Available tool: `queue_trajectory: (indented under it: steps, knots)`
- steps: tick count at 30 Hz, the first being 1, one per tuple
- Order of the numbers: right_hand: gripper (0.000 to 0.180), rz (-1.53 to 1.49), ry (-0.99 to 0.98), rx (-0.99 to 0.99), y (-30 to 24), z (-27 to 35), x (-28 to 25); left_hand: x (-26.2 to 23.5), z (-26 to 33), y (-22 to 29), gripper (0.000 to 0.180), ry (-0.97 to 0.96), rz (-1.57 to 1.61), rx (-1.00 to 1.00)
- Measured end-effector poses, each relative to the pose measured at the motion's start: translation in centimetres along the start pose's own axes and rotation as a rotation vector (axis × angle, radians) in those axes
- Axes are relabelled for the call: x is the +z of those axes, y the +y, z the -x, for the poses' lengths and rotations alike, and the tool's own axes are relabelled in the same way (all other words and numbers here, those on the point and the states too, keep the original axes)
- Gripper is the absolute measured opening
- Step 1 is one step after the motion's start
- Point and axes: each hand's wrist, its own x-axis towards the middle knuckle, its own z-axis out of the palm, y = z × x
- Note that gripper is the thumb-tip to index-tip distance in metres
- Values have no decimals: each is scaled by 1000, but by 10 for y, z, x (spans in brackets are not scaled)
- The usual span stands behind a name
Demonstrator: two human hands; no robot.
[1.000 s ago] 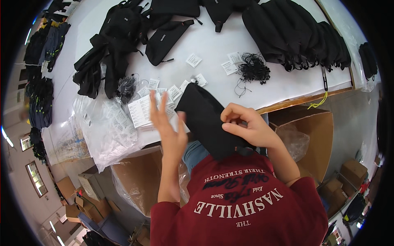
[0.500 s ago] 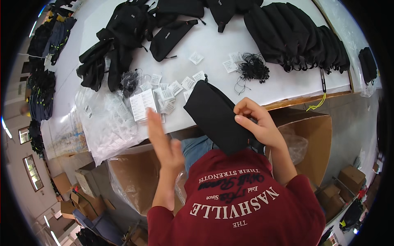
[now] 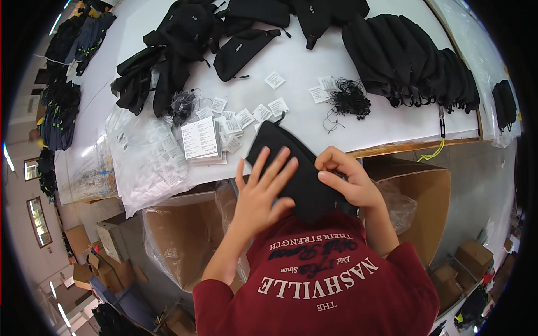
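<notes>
A black zip pouch (image 3: 307, 187) lies slanted in front of my body, its upper end over the table edge. My left hand (image 3: 263, 193) is spread over the pouch's left side, fingers apart. At the opposite edge, my right hand (image 3: 348, 180) pinches the pouch between thumb and curled fingers. A stack of white printed cards (image 3: 199, 139) sits left of the pouch, with loose white labels (image 3: 245, 117) scattered beside it. Farther right, a tangle of thin black cords (image 3: 349, 99) rests near two more labels.
More black pouches (image 3: 241, 53) lie at the back of the white table (image 3: 297, 67), and a thick row of them (image 3: 403, 56) stands at the right. A clear plastic bag (image 3: 145, 168) droops over the front edge. Open cardboard boxes (image 3: 185, 241) stand below. A yellow cord (image 3: 431, 151) hangs at right.
My left hand has moved right from beside the card stack onto the pouch, fingers spread. My right hand keeps its pinch on the pouch. The view has shifted slightly.
</notes>
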Motion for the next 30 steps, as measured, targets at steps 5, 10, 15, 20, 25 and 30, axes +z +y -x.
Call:
queue_trajectory:
  steps: [5, 10, 15, 20, 25, 30]
  knots:
    - [7, 108, 27, -15, 6, 6, -7, 9, 0, -39, 67, 219, -49, -454]
    - [5, 315, -14, -85, -5, 7, -4, -12, -10, 18, 57, 43, -12, 109]
    - [10, 593, -195, -191, -12, 12, 0, -7, -4, 11, 38, -25, 25, 153]
    - [13, 487, 229, -306, 3, 11, 10, 3, 7, 10, 28, 17, 28, 219]
    - [15, 592, 120, -66, 15, 18, 10, 10, 12, 10, 25, 12, 18, 182]
    - [14, 716, 208, -282, 17, 20, 17, 16, 24, 10, 27, -11, 36, 103]
